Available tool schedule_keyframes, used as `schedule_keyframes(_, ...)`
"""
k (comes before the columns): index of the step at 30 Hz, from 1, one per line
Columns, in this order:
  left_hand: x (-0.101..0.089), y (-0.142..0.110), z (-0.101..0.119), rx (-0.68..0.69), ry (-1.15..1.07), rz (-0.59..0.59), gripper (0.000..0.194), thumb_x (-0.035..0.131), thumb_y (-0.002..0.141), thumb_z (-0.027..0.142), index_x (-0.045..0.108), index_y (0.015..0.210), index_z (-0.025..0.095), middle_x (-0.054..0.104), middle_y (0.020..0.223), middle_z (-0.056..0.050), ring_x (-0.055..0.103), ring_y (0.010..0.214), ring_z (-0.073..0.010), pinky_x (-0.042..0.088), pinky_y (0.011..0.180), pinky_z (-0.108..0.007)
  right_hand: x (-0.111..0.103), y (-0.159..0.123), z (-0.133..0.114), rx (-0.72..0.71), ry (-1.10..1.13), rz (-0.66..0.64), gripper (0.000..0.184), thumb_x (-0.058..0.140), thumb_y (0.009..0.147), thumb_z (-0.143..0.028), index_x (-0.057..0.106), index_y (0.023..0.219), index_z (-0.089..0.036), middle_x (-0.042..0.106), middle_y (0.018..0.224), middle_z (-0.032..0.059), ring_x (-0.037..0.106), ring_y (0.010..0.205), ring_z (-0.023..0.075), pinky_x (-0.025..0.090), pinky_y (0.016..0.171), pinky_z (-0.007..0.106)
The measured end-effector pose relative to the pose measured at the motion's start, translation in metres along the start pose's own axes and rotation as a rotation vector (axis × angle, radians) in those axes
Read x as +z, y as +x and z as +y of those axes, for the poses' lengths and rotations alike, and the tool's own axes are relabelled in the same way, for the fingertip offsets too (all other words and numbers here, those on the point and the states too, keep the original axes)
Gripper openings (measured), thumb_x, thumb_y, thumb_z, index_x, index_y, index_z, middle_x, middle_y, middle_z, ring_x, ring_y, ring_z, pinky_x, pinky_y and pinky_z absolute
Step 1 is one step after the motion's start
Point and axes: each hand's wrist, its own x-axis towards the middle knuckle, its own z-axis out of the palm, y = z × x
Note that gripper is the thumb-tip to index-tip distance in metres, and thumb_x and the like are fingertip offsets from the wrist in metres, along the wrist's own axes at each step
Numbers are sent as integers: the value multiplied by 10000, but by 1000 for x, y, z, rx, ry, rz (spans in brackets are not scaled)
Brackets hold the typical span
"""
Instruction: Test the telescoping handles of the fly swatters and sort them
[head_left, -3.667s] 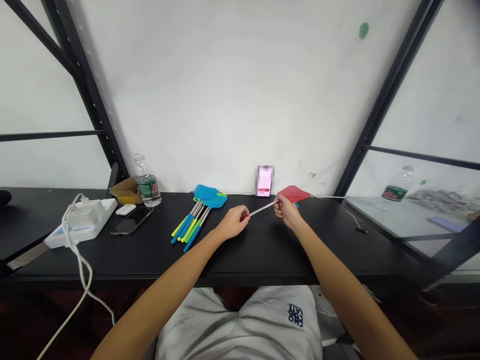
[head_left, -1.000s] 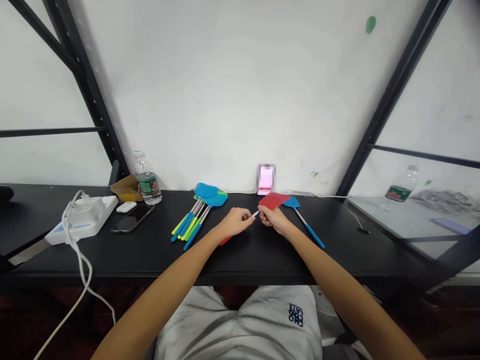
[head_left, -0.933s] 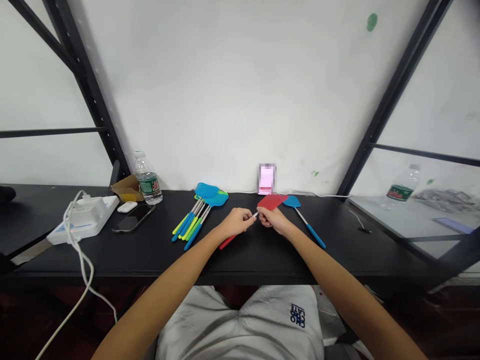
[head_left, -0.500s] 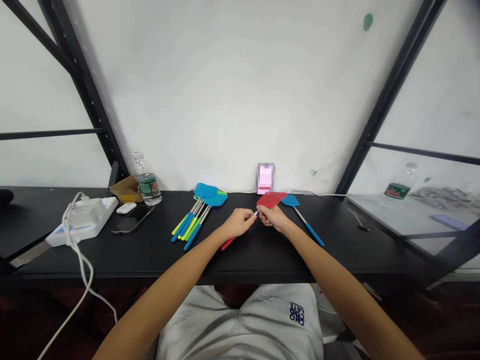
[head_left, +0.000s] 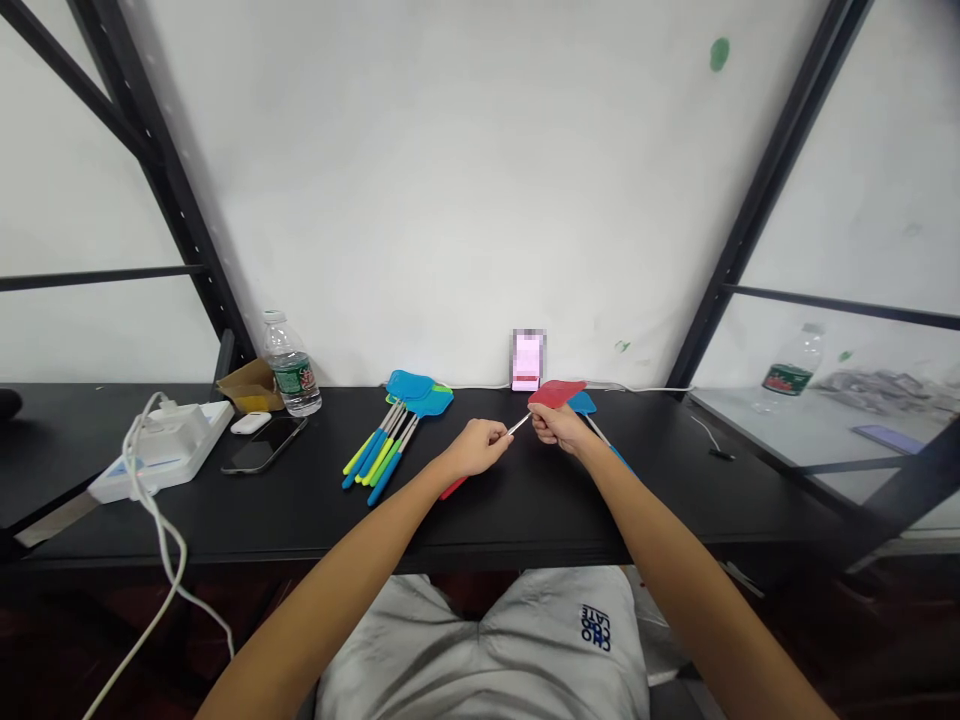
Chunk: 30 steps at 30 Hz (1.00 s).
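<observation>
Red flyswatter [head_left: 556,393] — silver shaft [head_left: 520,424], black desk [head_left: 540,510]

single head-worn view, set above the near side of the desk [head_left: 540,510], facing forward and down; close in, framing the wall [head_left: 450,200] behind the desk and the lap [head_left: 480,665] before it.

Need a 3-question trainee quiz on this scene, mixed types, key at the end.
1. True or false: the left hand and the right hand both hold the red swatter.

2. Multiple choice: in the picture, where is the clear bottle relative to the pile of swatters?
A) to its right
B) to its left
C) on top of it

3. Fill in: the lone swatter showing just right of the red one has a head coloured ____.

Key: 1. True. 2. B. 3. Blue.
</observation>
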Motion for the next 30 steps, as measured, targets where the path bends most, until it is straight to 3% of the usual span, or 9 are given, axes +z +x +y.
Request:
schedule_keyframes(11, -6, -5, 7, -20, -31, -64, 367, 460, 895, 432, 577, 688, 153, 477, 593, 29, 392, 565, -93, 271, 526, -227, -30, 4, -4, -34, 10, 42, 320, 657, 780, -331, 404, 633, -202, 368, 471, -73, 254, 364, 33, 154, 335, 173)
schedule_keyframes(21, -11, -9, -4, -117, 234, -3, 355, 517, 873, 499, 659, 767, 191, 664, 729, -25, 556, 650, -143, 324, 566, -239, -32, 9, 6, -26, -19, 145, 300, 648, 781, -333, 424, 633, -199, 404, 477, -50, 299, 352, 44, 165, 329, 181)
schedule_keyframes(30, -11, -8, -12, -150, 341, -12, 339, 480, 898, 468, 669, 816, 198, 667, 775, -45, 579, 683, -162, 325, 577, -254, -35, 8, -4, -76, 57, 478, 289, 627, 775, -297, 400, 619, -208, 410, 446, -48, 296, 331, 45, 156, 305, 177)
